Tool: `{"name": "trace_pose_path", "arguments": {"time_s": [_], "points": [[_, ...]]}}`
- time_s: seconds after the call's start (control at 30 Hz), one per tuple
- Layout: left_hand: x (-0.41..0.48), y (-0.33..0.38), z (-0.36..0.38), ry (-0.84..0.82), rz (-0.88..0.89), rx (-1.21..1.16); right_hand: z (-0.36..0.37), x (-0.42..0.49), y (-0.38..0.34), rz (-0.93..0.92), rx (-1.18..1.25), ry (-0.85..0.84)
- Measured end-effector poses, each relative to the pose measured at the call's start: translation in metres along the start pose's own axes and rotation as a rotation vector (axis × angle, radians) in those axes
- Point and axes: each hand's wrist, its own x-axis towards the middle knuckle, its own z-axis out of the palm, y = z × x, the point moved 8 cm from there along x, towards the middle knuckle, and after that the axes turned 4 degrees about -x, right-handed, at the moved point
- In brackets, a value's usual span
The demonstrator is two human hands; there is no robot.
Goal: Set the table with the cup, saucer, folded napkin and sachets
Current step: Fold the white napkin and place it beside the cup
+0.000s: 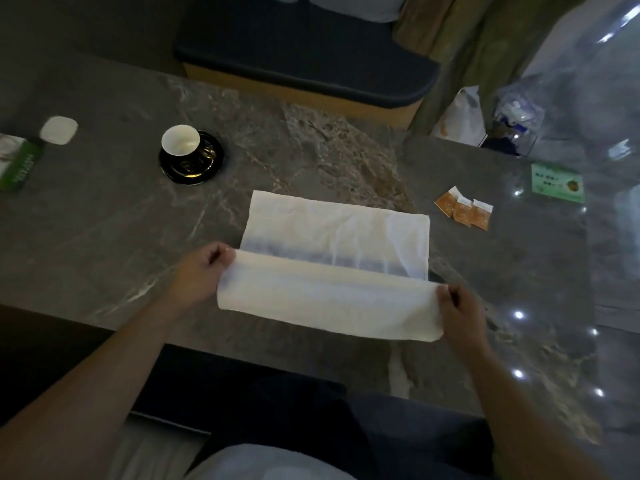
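Observation:
A white napkin [332, 265] lies spread on the grey marble table [104, 220], its near edge lifted and curled over toward the far side. My left hand [199, 271] pinches the near-left corner of that fold, and my right hand [460, 310] pinches the near-right corner. A white cup [180, 140] stands on a black saucer [204, 164] at the far left of the table. Three orange sachets [464, 211] lie side by side to the right of the napkin.
A green box [19, 164] and a small white pad [59, 129] sit at the far left edge. A green card [557, 183] lies at the far right. A dark padded bench [304, 60] stands beyond the table, with bags [464, 116] on the floor to its right.

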Motion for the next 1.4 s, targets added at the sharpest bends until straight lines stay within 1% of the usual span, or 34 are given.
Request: {"name": "trace_pose_path", "arguments": {"time_s": [0.2, 0.4, 0.6, 0.77, 0.97, 1.13, 1.23, 1.3, 1.37, 1.4], "points": [[0.067, 0.019, 0.002, 0.099, -0.058, -0.141, -0.005, 0.068, -0.038, -0.005, 0.07, 0.082], [0.113, 0.025, 0.011, 0.121, -0.114, -0.146, 0.002, 0.113, -0.05, -0.003, 0.051, 0.113], [0.142, 0.025, 0.016, 0.127, -0.096, -0.068, 0.013, 0.14, -0.055, -0.004, 0.019, 0.117], [0.152, 0.029, 0.015, 0.132, -0.056, 0.103, 0.017, 0.155, -0.057, 0.014, -0.09, 0.133], [0.156, 0.034, 0.019, 0.152, -0.07, 0.23, 0.022, 0.162, -0.056, 0.065, -0.113, 0.16], [0.153, 0.043, 0.02, 0.171, -0.074, 0.257, 0.021, 0.16, -0.057, 0.076, -0.102, 0.191], [0.146, 0.049, 0.017, 0.214, -0.075, 0.262, 0.015, 0.15, -0.067, 0.023, -0.124, 0.237], [0.131, 0.059, 0.017, 0.277, -0.031, 0.372, 0.013, 0.134, -0.079, -0.094, -0.241, 0.319], [0.104, 0.077, 0.034, 0.344, 0.149, 0.477, 0.029, 0.103, -0.095, -0.234, -0.355, 0.345], [0.086, 0.086, 0.054, 0.326, 0.257, 0.492, 0.046, 0.087, -0.101, -0.276, -0.394, 0.301]]}}
